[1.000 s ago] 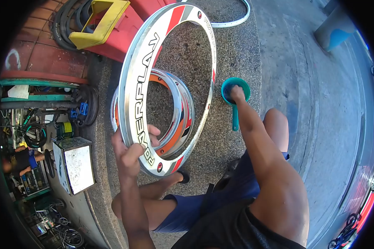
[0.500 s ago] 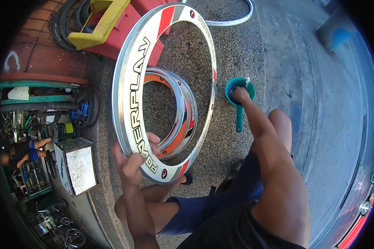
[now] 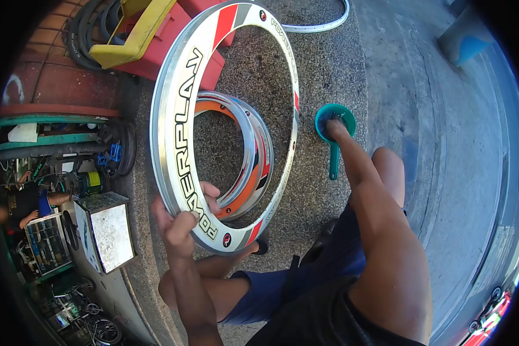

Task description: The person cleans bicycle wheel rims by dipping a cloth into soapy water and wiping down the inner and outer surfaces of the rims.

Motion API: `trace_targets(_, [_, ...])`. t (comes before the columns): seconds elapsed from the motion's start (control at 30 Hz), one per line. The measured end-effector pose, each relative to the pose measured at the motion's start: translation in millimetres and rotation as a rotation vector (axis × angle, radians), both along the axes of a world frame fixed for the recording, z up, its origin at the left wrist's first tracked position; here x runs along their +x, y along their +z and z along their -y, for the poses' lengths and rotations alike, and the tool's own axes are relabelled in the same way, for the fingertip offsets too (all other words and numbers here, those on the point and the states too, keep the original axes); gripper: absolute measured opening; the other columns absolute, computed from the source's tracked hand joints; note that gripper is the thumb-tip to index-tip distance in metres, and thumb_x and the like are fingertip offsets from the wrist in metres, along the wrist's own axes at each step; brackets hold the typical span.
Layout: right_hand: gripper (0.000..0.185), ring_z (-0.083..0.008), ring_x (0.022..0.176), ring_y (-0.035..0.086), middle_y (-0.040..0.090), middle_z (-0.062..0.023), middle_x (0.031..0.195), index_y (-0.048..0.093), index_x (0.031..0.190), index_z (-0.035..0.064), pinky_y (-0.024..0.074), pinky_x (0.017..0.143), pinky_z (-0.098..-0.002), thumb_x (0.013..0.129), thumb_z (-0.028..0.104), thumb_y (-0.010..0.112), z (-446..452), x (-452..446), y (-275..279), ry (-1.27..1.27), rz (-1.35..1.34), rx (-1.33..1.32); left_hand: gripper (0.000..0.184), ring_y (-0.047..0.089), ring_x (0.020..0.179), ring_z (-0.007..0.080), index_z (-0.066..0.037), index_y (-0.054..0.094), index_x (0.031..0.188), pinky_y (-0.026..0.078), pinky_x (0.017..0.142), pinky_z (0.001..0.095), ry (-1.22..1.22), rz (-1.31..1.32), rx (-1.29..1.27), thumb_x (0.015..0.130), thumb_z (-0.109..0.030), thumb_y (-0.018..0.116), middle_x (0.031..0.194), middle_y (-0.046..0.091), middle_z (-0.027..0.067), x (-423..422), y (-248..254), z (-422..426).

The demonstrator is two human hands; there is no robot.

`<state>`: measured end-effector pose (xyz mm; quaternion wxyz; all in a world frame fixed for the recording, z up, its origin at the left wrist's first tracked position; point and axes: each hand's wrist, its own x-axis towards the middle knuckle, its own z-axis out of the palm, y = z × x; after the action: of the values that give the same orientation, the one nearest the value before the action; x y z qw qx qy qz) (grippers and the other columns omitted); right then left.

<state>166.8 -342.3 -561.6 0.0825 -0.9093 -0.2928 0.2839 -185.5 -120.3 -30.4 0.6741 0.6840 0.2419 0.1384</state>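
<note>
My left hand is closed round the lower edge of a white bicycle rim with "POWERPLAY" lettering and red and grey bands, holding it up on a slant. My right hand reaches down into a teal plastic dipper on the speckled ground. Its fingers are hidden inside the dipper, so whether they grip anything does not show. Behind the held rim, a stack of rims with orange, red and silver parts lies on the ground.
Another pale rim lies at the far edge. Red and yellow plastic containers and dark tires are at the upper left. A metal box stands at left, with another person beyond it among bicycle parts.
My right hand has shifted slightly within the dipper, and the white bit at the dipper's edge no longer shows. The held rim has moved slightly left in view.
</note>
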Motion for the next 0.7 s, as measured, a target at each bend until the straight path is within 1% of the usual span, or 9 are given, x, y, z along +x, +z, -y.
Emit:
trace_targets(0.03, [0.028, -0.0423, 0.116, 0.067, 0.072, -0.0238, 0.118, 0.076, 0.113, 0.0093, 0.0555, 0.097, -0.0508, 0.095, 0.016, 0.054, -1.7, 2.9, 1.3, 0.006, 0.004, 0.004, 0.057, 0.071, 0.074, 0.0228, 0.016, 0.061, 0.116, 0.060, 0.069, 0.0339, -0.007, -0.004, -0.011, 0.065, -0.005, 0.045, 0.095, 0.072, 0.0246, -0.6, -0.4, -1.7])
trace_targets(0.1, [0.030, -0.0419, 0.120, 0.066, 0.068, -0.0248, 0.129, 0.074, 0.113, 0.0041, 0.0535, 0.102, -0.0520, 0.099, 0.013, 0.048, -1.1, -3.3, 36.3, -0.168, -0.046, 0.041, 0.057, 0.070, 0.074, 0.0225, 0.015, 0.061, 0.117, 0.060, 0.069, 0.0336, 0.004, 0.001, -0.014, 0.066, -0.005, 0.046, 0.096, 0.072, 0.0243, -0.3, -0.5, -1.1])
trace_targets(0.23, [0.031, -0.0400, 0.123, 0.065, 0.068, -0.0238, 0.131, 0.073, 0.117, 0.0061, 0.0532, 0.104, -0.0507, 0.100, 0.019, 0.049, -3.1, -2.5, 91.3, -0.319, -0.001, 0.007, 0.056, 0.070, 0.073, 0.0208, 0.014, 0.061, 0.119, 0.060, 0.069, 0.0335, -0.009, 0.023, -0.032, 0.067, -0.004, 0.048, 0.096, 0.073, 0.0228, 3.9, 0.7, 2.5])
trace_targets(0.3, [0.035, -0.0385, 0.122, 0.066, 0.068, -0.0216, 0.133, 0.071, 0.124, 0.0089, 0.0539, 0.103, -0.0489, 0.100, 0.028, 0.054, -4.4, -1.0, 134.3, -0.432, 0.029, -0.051, 0.055, 0.070, 0.073, 0.0199, 0.013, 0.061, 0.118, 0.059, 0.070, 0.0332, -0.014, 0.007, -0.015, 0.068, -0.004, 0.048, 0.095, 0.073, 0.0217, 6.6, 1.5, 3.6])
trace_targets(0.33, [0.044, -0.0369, 0.123, 0.066, 0.067, -0.0198, 0.135, 0.069, 0.128, 0.0097, 0.0540, 0.103, -0.0473, 0.098, 0.040, 0.059, -5.2, 1.4, 158.9, -0.423, 0.019, -0.094, 0.055, 0.070, 0.073, 0.0199, 0.013, 0.061, 0.118, 0.059, 0.070, 0.0332, -0.016, 0.015, -0.023, 0.068, -0.004, 0.048, 0.095, 0.073, 0.0217, 8.7, 3.1, 5.4])
trace_targets(0.47, [0.047, -0.0387, 0.119, 0.068, 0.070, -0.0219, 0.129, 0.073, 0.123, 0.0080, 0.0545, 0.102, -0.0483, 0.094, 0.044, 0.063, -2.0, 9.3, 164.1, -0.498, 0.042, -0.026, 0.052, 0.069, 0.075, 0.0184, 0.012, 0.062, 0.116, 0.059, 0.072, 0.0330, -0.085, -0.009, 0.013, 0.068, -0.002, 0.048, 0.094, 0.073, 0.0189, 14.4, 9.9, 8.9])
trace_targets(0.57, [0.042, -0.0409, 0.113, 0.069, 0.072, -0.0245, 0.120, 0.076, 0.112, 0.0050, 0.0552, 0.100, -0.0488, 0.089, 0.040, 0.070, 2.3, 13.6, 135.7, -0.329, 0.043, 0.068, 0.049, 0.068, 0.076, 0.0170, 0.010, 0.064, 0.114, 0.058, 0.074, 0.0328, -0.119, 0.001, 0.029, 0.070, -0.002, 0.049, 0.095, 0.074, 0.0165, 18.8, 13.2, 13.9])
trace_targets(0.63, [0.037, -0.0443, 0.106, 0.070, 0.074, -0.0248, 0.112, 0.078, 0.098, 0.0021, 0.0567, 0.095, -0.0487, 0.085, 0.036, 0.073, 3.0, 3.9, 136.3, -0.513, 0.046, 0.206, 0.047, 0.068, 0.077, 0.0161, 0.009, 0.064, 0.115, 0.058, 0.074, 0.0323, -0.154, 0.007, 0.025, 0.072, -0.002, 0.049, 0.096, 0.074, 0.0152, 20.1, 13.2, 15.7])
trace_targets(0.7, [0.033, -0.0432, 0.107, 0.070, 0.073, -0.0250, 0.114, 0.078, 0.102, 0.0028, 0.0567, 0.096, -0.0484, 0.083, 0.030, 0.073, 3.6, 4.3, 139.2, -0.530, 0.047, 0.220, 0.046, 0.068, 0.077, 0.0154, 0.009, 0.064, 0.115, 0.057, 0.075, 0.0312, -0.169, 0.008, 0.027, 0.073, -0.002, 0.050, 0.096, 0.074, 0.0141, 19.5, 11.5, 16.8])
